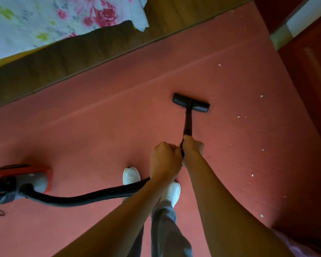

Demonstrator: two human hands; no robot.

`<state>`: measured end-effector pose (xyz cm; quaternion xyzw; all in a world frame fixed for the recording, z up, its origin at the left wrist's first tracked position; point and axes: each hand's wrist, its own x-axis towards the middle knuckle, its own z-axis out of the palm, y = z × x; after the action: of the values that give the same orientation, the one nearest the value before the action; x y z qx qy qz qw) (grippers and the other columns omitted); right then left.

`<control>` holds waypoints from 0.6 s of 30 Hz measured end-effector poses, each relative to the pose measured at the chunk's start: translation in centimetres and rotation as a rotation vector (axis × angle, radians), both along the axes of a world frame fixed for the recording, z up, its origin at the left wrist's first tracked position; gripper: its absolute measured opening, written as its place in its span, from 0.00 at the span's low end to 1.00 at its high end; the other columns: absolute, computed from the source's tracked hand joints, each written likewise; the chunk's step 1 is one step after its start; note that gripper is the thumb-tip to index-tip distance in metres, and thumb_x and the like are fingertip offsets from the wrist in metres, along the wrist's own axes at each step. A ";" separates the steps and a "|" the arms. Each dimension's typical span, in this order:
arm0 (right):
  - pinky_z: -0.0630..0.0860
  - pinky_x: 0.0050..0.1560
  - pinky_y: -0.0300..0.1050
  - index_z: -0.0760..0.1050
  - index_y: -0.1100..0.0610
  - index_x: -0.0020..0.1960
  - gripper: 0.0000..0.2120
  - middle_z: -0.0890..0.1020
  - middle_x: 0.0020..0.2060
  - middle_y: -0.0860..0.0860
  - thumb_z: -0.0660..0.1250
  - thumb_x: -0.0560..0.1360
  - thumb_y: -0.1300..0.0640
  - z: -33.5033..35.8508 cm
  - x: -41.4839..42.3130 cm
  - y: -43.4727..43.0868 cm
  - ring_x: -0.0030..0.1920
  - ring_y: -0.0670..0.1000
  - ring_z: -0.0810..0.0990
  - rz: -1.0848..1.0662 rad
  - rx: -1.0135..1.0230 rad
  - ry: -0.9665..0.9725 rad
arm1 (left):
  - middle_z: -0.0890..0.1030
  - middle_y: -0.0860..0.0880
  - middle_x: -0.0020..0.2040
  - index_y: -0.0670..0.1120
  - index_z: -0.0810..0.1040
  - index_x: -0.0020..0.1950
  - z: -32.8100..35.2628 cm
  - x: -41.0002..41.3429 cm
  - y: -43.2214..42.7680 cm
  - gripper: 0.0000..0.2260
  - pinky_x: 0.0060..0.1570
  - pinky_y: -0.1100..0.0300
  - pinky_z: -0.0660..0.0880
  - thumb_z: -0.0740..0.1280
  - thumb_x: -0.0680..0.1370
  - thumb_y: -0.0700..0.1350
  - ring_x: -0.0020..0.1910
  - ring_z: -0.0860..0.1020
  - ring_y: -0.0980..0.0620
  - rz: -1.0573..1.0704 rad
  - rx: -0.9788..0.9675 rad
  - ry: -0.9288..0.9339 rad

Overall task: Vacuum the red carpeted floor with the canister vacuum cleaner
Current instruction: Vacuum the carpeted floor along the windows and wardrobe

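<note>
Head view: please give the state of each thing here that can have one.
Floor nozzle: flat on the red carpet.
Left hand: curled round the wand, upper end.
Right hand: curled round the wand, nearer the nozzle.
Hose: curved, from canister to hands.
White scraps: lying on carpet right of nozzle.

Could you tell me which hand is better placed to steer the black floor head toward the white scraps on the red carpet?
Probably the right hand: it grips the black wand nearer the black floor head, on the side where the white scraps lie.
</note>
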<state>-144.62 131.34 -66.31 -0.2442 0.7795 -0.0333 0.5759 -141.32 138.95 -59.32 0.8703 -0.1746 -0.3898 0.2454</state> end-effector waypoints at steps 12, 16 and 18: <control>0.72 0.29 0.44 0.78 0.64 0.38 0.10 0.76 0.24 0.55 0.67 0.75 0.59 -0.1 -0.5 2.0 0.23 0.54 0.72 -0.085 -0.054 -0.062 | 0.73 0.51 0.29 0.42 0.79 0.32 -0.2 1.0 1.7 0.14 0.26 0.66 0.59 0.64 0.77 0.43 0.27 0.70 0.54 -0.128 0.017 -0.092; 0.73 0.29 0.44 0.79 0.65 0.40 0.09 0.77 0.24 0.55 0.67 0.74 0.59 -1.0 0.6 2.6 0.23 0.54 0.74 -0.082 -0.003 -0.037 | 0.76 0.50 0.31 0.43 0.82 0.34 -0.7 2.2 2.3 0.15 0.29 0.65 0.62 0.63 0.78 0.44 0.29 0.73 0.53 -0.108 0.003 -0.035; 0.73 0.28 0.44 0.78 0.65 0.41 0.09 0.76 0.24 0.55 0.67 0.75 0.59 -1.5 1.6 2.0 0.22 0.54 0.73 -0.089 0.001 -0.041 | 0.79 0.49 0.34 0.44 0.84 0.39 -1.2 3.0 2.1 0.14 0.29 0.67 0.64 0.63 0.79 0.44 0.31 0.75 0.53 -0.102 -0.023 -0.028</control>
<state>-143.05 133.36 -67.78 -0.2084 0.7776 -0.0633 0.5898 -138.36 141.02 -60.50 0.8628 -0.2267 -0.3875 0.2326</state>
